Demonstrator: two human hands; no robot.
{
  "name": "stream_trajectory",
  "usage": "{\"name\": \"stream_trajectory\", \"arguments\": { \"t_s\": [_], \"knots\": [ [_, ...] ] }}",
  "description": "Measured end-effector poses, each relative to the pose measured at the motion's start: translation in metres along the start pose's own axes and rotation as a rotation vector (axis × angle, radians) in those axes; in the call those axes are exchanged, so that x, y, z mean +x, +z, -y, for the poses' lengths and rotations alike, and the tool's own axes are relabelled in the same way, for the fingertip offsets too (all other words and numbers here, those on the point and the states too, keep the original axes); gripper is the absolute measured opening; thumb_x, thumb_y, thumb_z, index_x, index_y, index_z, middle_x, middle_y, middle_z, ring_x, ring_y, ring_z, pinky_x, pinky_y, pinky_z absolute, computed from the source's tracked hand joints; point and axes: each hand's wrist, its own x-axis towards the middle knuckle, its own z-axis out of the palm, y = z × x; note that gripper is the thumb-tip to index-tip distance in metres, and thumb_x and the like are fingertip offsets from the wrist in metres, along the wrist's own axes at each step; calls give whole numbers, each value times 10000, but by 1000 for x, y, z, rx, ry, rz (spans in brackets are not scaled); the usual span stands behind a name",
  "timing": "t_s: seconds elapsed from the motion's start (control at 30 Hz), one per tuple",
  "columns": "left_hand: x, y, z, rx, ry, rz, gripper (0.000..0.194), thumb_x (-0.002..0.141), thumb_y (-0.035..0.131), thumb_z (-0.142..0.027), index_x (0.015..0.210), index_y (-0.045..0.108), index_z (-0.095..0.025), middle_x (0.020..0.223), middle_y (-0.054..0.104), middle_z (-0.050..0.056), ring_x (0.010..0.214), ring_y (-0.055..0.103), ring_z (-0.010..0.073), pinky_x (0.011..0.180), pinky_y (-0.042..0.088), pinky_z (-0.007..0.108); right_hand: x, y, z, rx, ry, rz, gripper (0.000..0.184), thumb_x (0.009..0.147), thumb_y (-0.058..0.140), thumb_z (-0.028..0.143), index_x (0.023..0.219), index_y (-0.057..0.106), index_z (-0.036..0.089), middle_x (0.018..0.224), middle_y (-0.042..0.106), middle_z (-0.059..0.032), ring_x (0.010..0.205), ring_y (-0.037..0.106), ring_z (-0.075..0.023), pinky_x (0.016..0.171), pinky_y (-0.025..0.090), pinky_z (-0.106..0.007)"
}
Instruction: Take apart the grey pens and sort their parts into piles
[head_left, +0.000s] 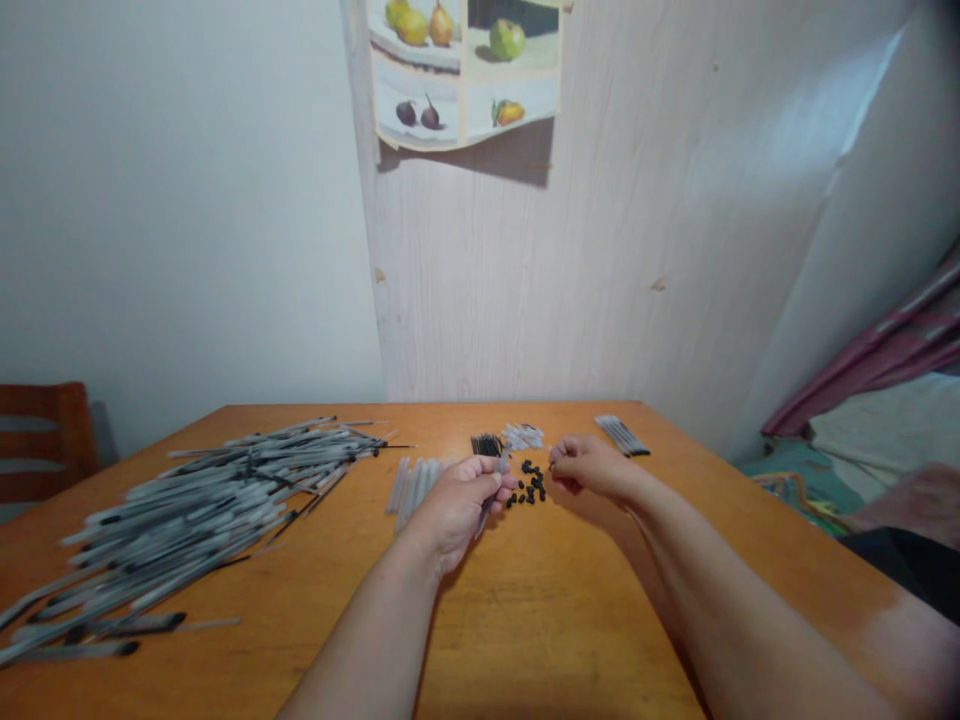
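My left hand [461, 505] is closed around a slim pen [504, 461] with a greyish translucent barrel, tilted over the table. To its right, my right hand [589, 465] has thumb and fingers pinched together. A tiny dark piece seems to show at those fingertips, too small to name surely. Between the hands lie several small black plugs [534, 488], scattered loosely. Partly behind my left hand is a row of translucent pen barrels [409, 485]. Beyond it rest a bunch of thin black-tipped sticks [486, 443] and a heap of small clear pieces [523, 436].
A large pile of grey-white pens [225, 490] covers the left of the wooden table [525, 620]. Several pens [621, 436] lie side by side at the back right. A wooden chair [45, 430] stands left, a wall behind, and bedding [885, 430] to the right.
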Motion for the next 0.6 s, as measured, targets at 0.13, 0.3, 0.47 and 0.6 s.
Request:
{"name": "stream_trajectory", "arguments": {
  "t_s": [0.13,0.3,0.47,0.6],
  "knots": [
    [0,3,3,36,9,11,201,774,585,-140,966,638,-112,865,657,72,675,549,82,607,376,202,-12,1,26,285,-66,27,129,691,625,196,809,577,178,637,652,10,545,581,-104,544,471,-218],
    [-2,5,3,72,4,36,225,752,605,-171,969,634,-118,850,665,62,670,540,86,607,359,214,-21,5,46,360,-138,91,181,727,685,240,860,586,167,631,652,5,527,574,-100,543,469,-229],
    [-1,3,4,104,-8,86,220,760,607,-186,970,637,-127,896,678,71,691,541,92,629,361,225,-24,6,50,364,-180,73,188,747,700,261,871,599,161,660,648,3,546,572,-99,564,475,-247],
    [2,0,6,130,-20,112,258,768,616,-208,1016,645,-146,929,679,70,705,544,98,641,364,236,-24,6,49,355,-186,64,189,749,703,264,873,605,162,658,645,5,549,568,-101,558,465,-250]
  ]
}}
